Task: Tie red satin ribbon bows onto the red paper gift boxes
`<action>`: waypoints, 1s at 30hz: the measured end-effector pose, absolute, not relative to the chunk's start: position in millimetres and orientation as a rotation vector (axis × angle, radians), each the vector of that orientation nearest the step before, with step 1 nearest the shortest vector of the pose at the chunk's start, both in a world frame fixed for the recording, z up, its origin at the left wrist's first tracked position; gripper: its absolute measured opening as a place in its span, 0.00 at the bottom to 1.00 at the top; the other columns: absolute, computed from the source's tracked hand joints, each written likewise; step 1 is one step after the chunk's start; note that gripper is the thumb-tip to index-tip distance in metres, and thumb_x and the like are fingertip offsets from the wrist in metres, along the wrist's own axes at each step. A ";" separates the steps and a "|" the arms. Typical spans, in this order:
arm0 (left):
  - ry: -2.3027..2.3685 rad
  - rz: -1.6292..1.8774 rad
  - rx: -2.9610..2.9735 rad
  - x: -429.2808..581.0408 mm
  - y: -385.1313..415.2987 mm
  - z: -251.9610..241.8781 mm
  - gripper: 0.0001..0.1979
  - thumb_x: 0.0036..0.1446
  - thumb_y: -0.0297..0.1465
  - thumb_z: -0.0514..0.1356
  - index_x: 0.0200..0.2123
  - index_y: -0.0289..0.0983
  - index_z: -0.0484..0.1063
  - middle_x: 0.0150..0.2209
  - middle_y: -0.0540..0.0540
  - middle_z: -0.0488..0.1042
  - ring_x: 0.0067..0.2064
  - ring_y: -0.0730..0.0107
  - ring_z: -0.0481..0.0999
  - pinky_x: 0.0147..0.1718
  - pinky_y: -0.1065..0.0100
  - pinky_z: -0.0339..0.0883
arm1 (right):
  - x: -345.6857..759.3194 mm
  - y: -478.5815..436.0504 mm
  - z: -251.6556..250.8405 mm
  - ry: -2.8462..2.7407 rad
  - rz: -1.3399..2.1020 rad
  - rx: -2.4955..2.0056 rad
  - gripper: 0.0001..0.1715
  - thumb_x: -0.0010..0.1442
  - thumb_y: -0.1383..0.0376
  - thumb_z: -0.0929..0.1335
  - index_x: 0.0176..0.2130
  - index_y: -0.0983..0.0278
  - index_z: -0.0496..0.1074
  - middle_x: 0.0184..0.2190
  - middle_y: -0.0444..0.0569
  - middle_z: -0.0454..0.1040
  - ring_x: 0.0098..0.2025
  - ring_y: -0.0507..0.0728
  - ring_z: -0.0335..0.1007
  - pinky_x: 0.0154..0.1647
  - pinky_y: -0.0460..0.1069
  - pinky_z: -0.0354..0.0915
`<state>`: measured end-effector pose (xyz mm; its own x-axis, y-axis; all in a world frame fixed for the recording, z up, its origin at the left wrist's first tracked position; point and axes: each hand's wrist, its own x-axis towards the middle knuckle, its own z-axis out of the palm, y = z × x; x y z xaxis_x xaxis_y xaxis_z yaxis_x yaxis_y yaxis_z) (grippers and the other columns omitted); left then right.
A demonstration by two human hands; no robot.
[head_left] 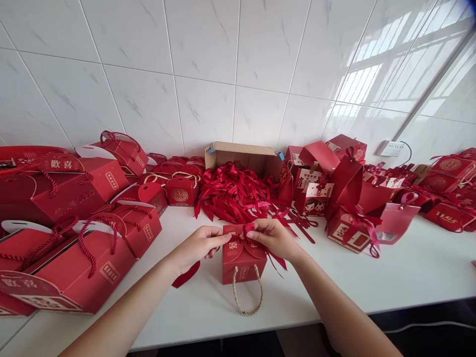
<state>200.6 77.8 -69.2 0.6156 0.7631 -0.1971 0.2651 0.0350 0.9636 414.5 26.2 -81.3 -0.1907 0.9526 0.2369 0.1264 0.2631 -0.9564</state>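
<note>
A small red gift box [243,267] stands on the white table in front of me, its gold rope handle [248,313] hanging down the near side. Both my hands work at its top. My right hand [273,239] pinches a red ribbon [248,228] above the lid, with loose ends trailing past the box's right side. At the lid's left edge, my left hand [204,244] has thumb and fingers pressed together; a ribbon end [187,275] shows below it. The exact grip of the left fingertips is partly hidden.
Behind the box, red ribbons [238,191] spill from a cardboard box [243,147]. Large red boxes with rope handles [122,228] crowd the left. Assorted red gift boxes [351,230] stand to the right, and more [449,215] farther right. A socket strip [390,148] sits against the tiled wall.
</note>
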 end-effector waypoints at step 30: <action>0.575 0.650 1.843 249.5 83.5 1.5 0.20 0.57 0.47 0.56 0.38 0.38 0.77 0.39 0.45 0.78 0.45 0.61 0.75 0.44 0.65 0.66 | 388.7 12.0 -74.2 -1.620 0.599 -1.297 0.24 0.60 0.56 0.64 0.18 0.62 0.54 0.18 0.40 0.53 0.22 0.49 0.47 0.22 0.47 0.47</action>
